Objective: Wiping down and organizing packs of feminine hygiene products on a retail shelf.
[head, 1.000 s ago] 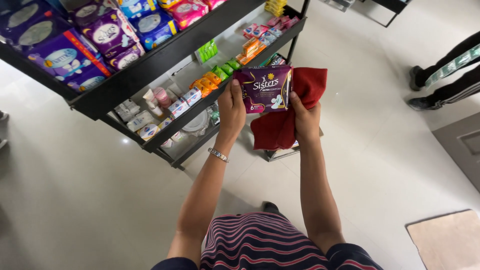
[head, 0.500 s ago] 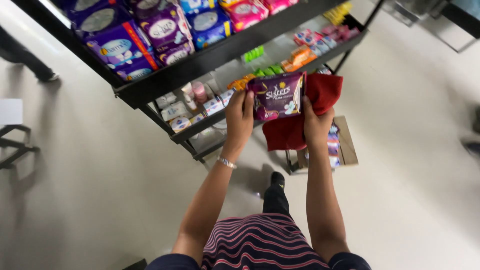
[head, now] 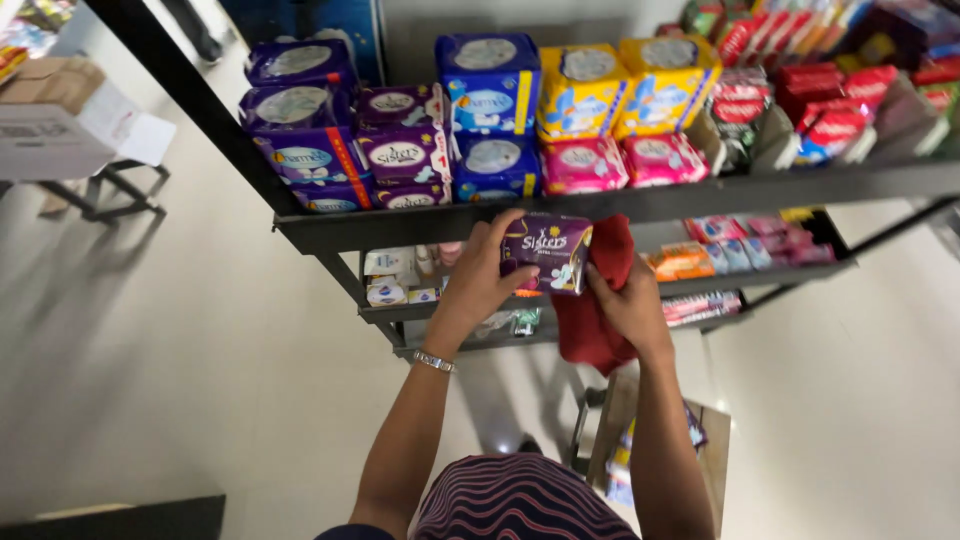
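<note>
My left hand (head: pixel 480 275) grips the left side of a small purple packet (head: pixel 547 251) held up in front of the dark shelf edge (head: pixel 700 195). My right hand (head: pixel 628 305) holds the packet's right side together with a red cloth (head: pixel 592 325) that hangs down behind and below it. A thin metal bracelet (head: pixel 434 360) circles my left wrist. Just above the packet, on the top shelf, stand matching purple packs (head: pixel 405 152) beside blue packs (head: pixel 490 95), yellow packs (head: pixel 620 90) and pink packs (head: pixel 625 162).
Lower shelves (head: pixel 700 285) hold small boxes and orange and pink packets. A cardboard box (head: pixel 650 450) with goods stands on the floor by my right arm. A carton (head: pixel 60 115) rests on a stand at the far left. Pale tiled floor (head: pixel 180 370) lies to the left.
The view has swung up toward the top shelf. Both hands, still holding the packet and cloth, now sit right below the purple packs.
</note>
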